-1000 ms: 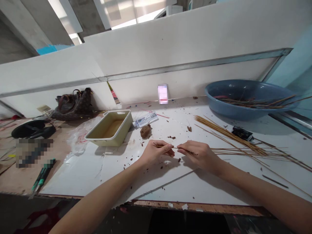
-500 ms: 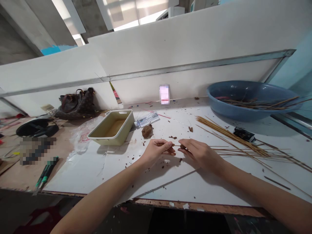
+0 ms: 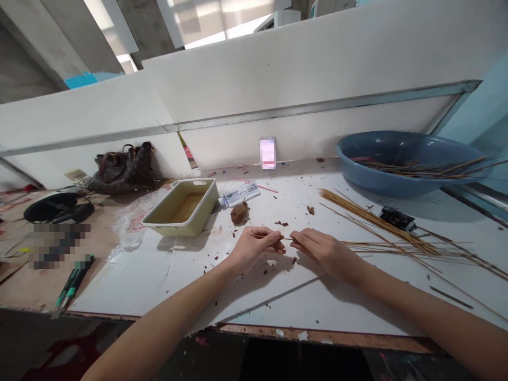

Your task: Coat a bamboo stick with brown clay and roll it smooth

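My left hand (image 3: 255, 248) and my right hand (image 3: 324, 254) meet at the middle of the white work board (image 3: 130, 280). Between their fingertips runs a thin wooden stick (image 3: 286, 238), pinched by both hands. Brown crumbs are scattered around them. Up and to the left of my left hand sits a lump of brown clay (image 3: 239, 213). To the right of my right hand lies a loose bundle of long thin sticks (image 3: 384, 234), not touching that hand.
A cream rectangular tray (image 3: 180, 208) stands left of the clay, beside a clear plastic bag (image 3: 133, 225). A blue basin (image 3: 400, 164) holding sticks tilts at the back right. A dark patterned handbag (image 3: 123, 173) rests against the back wall, and green-handled tools (image 3: 73, 286) lie at the left.
The hands have barely moved. My right fingers have shifted slightly along the stick, and the small brown bit seen there earlier no longer shows.
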`<state>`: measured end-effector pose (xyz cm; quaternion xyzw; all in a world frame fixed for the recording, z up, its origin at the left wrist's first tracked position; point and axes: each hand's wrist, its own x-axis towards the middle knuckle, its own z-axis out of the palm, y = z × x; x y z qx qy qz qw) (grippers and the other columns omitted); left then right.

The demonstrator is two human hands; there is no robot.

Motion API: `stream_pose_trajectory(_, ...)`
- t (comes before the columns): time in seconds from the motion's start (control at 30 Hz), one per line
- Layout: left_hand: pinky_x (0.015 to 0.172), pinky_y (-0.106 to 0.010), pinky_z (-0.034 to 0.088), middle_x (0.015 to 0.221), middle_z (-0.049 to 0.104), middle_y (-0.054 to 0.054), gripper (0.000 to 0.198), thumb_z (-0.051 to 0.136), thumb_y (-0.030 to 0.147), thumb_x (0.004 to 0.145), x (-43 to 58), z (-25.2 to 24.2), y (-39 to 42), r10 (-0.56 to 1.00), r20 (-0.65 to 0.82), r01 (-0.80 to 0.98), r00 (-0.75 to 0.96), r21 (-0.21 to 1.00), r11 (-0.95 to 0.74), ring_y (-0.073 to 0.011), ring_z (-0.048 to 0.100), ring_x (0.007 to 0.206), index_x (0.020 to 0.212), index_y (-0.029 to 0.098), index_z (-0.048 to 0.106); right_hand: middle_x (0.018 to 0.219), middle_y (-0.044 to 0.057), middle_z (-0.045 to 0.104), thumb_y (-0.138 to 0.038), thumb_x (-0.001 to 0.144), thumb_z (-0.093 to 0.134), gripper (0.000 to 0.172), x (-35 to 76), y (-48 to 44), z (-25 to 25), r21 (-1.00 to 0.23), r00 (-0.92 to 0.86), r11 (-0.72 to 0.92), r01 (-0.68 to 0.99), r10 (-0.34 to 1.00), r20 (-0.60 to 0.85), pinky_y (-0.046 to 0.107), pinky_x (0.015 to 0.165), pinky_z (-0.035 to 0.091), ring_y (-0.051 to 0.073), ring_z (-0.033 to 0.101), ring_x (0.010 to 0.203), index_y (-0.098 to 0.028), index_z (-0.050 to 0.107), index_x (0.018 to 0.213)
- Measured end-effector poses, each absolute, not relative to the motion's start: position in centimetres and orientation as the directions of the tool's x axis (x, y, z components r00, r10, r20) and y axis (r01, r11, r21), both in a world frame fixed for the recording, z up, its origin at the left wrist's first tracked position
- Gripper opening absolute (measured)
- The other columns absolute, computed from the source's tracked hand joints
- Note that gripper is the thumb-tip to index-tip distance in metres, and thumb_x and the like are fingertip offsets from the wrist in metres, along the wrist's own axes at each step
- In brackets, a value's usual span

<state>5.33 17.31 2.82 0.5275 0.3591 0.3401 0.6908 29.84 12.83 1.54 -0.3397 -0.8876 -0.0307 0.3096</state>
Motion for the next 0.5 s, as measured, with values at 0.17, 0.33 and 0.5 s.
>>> stream_pose_trajectory(0.17,0.088,-0.040,0.066,0.083,0.081,-0.010,0.045,0.091,0.058,0.080,5.4,2.7,17.3,0.841,-0.151,-0.074,0.519,0.973,0.220,-0.0210,0.078,0.078,0.084,0.014,0.082,0.099,0.009,0.072,-0.018,0.112,0.051,0.021,30.1,12.8,1.2,-0.235,-0.580,0.770,0.593,0.611,0.539,0.036,0.076,0.060,0.023,0.072,0.085,-0.018,0.061,0.130)
stream_pose_trajectory(0.33,0.082,-0.037,0.065,0.078,0.079,-0.008,0.047,0.089,0.060,0.080,5.3,2.9,17.5,0.859,-0.141,-0.072,0.492,0.977,0.202,-0.0206,0.077,0.075,0.079,0.014,0.081,0.113,0.015,0.078,-0.024,0.112,0.050,0.042,30.1,13.3,0.5,-0.245,-0.537,0.760,0.602,0.612,0.580,0.041,0.081,0.065,0.028,0.078,0.096,-0.016,0.049,0.154)
stream_pose_trajectory(0.5,0.072,-0.028,0.060,0.074,0.079,-0.008,0.049,0.089,0.062,0.079,5.2,2.9,17.7,0.880,-0.149,-0.015,0.452,0.985,0.174,-0.0172,0.074,0.068,0.078,0.014,0.082,0.116,0.017,0.077,-0.034,0.109,0.059,0.058,29.9,13.4,0.7,-0.238,-0.576,0.763,0.601,0.620,0.533,0.043,0.081,0.067,0.029,0.078,0.098,-0.014,0.040,0.160)
